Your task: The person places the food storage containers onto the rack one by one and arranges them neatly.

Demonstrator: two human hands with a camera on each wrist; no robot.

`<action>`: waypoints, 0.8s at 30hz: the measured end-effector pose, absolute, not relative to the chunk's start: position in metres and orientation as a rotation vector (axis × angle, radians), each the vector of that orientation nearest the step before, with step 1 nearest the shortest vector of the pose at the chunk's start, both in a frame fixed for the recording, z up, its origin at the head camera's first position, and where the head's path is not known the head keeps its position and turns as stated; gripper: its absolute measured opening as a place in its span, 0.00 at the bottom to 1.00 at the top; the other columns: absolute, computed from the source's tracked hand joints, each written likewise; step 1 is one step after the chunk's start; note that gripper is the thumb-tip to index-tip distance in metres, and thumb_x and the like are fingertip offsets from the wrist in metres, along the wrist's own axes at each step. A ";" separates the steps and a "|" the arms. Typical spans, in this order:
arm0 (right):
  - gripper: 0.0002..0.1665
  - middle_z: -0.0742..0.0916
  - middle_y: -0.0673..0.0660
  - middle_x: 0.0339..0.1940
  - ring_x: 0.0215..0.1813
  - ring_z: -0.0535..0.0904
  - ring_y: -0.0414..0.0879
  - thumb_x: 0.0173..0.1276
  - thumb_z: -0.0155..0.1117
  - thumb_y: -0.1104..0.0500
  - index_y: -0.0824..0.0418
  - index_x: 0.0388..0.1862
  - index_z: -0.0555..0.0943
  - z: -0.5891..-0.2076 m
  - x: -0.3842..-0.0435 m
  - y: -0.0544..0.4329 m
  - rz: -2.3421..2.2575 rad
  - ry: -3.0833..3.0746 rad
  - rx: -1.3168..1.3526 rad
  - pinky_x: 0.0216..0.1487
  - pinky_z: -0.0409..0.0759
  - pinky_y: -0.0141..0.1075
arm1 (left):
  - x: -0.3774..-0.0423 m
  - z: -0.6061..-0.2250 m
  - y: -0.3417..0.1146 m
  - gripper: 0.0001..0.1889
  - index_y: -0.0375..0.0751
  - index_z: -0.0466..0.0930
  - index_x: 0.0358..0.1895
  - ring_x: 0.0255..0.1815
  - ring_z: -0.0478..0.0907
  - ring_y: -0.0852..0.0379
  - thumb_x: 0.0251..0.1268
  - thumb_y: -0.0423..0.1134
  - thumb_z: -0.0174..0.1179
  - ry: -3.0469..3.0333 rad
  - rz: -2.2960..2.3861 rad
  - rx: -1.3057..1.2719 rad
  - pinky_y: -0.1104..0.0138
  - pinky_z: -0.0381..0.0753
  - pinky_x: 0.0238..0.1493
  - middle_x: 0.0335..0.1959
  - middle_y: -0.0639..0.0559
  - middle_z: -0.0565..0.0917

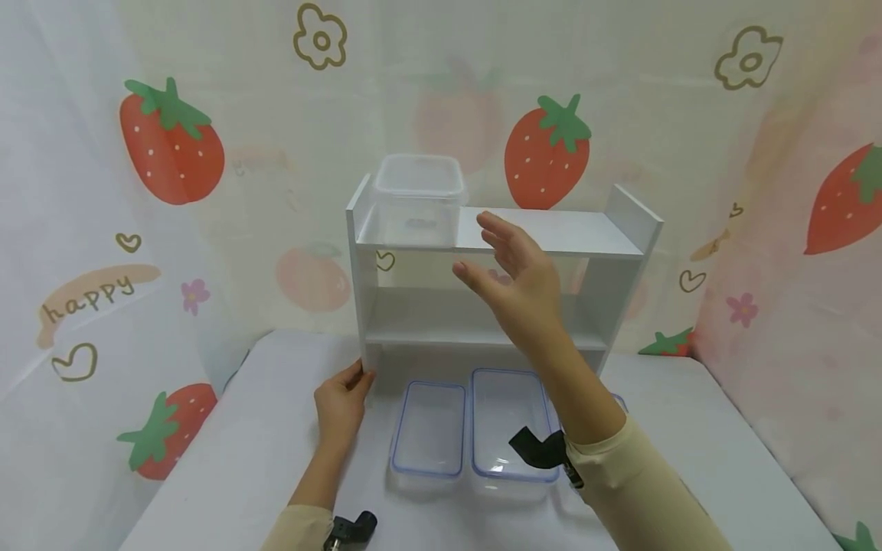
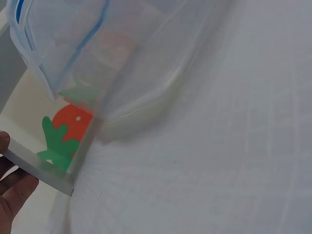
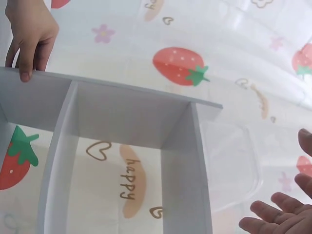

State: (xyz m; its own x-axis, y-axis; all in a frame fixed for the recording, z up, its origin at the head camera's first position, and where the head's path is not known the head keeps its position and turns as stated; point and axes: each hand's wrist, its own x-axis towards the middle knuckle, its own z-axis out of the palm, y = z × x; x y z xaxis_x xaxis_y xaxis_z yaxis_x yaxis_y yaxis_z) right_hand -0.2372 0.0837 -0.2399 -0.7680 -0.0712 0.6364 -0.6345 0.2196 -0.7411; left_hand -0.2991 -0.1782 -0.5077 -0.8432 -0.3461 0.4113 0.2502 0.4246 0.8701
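A white shelf unit (image 1: pixel 475 325) stands on the table, with raised side panels at its top. With thumb and fingers, my left hand (image 1: pixel 342 402) grips the low front edge of the left side panel; the left wrist view shows the fingers on both faces of that panel (image 2: pixel 41 170). On the left end of the top board sits a clear lidded plastic container (image 1: pixel 419 218). My right hand (image 1: pixel 520 295) is raised in front of the top board, right of that container, its fingers extended and nothing held. The right wrist view shows its spread fingers (image 3: pixel 275 214) apart from the container (image 3: pixel 231 163).
Two clear containers with blue-rimmed lids, a smaller one (image 1: pixel 429 428) and a larger one (image 1: pixel 510 413), stand before the shelf. Another blue rim (image 1: pixel 620 400) shows behind the right forearm. A strawberry-print curtain (image 1: pixel 289 153) hangs behind the white-covered table (image 1: pixel 227 474).
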 end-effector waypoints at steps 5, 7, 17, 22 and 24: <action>0.38 0.80 0.46 0.70 0.72 0.75 0.38 0.62 0.80 0.57 0.53 0.71 0.76 -0.247 -0.226 0.093 1.559 -2.006 0.698 0.72 0.76 0.38 | -0.298 -0.508 -0.179 0.18 0.34 0.85 0.56 0.43 0.90 0.45 0.65 0.38 0.72 -2.151 -1.436 0.090 0.64 0.90 0.42 0.48 0.38 0.89; 0.38 0.81 0.46 0.70 0.71 0.75 0.38 0.62 0.79 0.59 0.54 0.71 0.76 -0.249 -0.221 0.097 1.538 -1.994 0.722 0.73 0.74 0.36 | -0.298 -0.508 -0.179 0.18 0.34 0.85 0.56 0.44 0.90 0.45 0.65 0.38 0.72 -2.158 -1.431 0.094 0.63 0.90 0.43 0.48 0.38 0.89; 0.39 0.79 0.47 0.72 0.74 0.73 0.44 0.59 0.77 0.71 0.58 0.70 0.77 -0.263 -0.191 0.114 1.465 -1.930 0.830 0.76 0.71 0.41 | -0.300 -0.506 -0.178 0.18 0.35 0.85 0.55 0.44 0.90 0.46 0.65 0.38 0.72 -2.148 -1.424 0.087 0.61 0.90 0.44 0.47 0.39 0.89; 0.41 0.78 0.49 0.73 0.76 0.71 0.47 0.58 0.76 0.74 0.55 0.71 0.76 -0.271 -0.180 0.121 1.421 -1.926 0.854 0.76 0.70 0.42 | -0.300 -0.508 -0.178 0.18 0.35 0.85 0.56 0.46 0.90 0.46 0.65 0.38 0.72 -2.150 -1.424 0.098 0.60 0.90 0.46 0.48 0.39 0.89; 0.42 0.78 0.52 0.73 0.76 0.71 0.49 0.57 0.76 0.75 0.56 0.70 0.76 -0.274 -0.176 0.124 1.425 -1.916 0.861 0.77 0.70 0.41 | -0.299 -0.509 -0.178 0.18 0.35 0.85 0.56 0.46 0.90 0.45 0.65 0.37 0.72 -2.151 -1.424 0.099 0.61 0.90 0.46 0.48 0.39 0.89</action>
State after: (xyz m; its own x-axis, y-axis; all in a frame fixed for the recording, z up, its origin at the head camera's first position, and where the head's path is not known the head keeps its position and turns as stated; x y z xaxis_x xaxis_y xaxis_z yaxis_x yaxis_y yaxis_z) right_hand -0.1757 0.1236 -0.2740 -0.6135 -0.1481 0.7757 -0.7855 0.2153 -0.5802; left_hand -0.2990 -0.1782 -0.5091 -0.8446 -0.3520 0.4035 0.2339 0.4354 0.8693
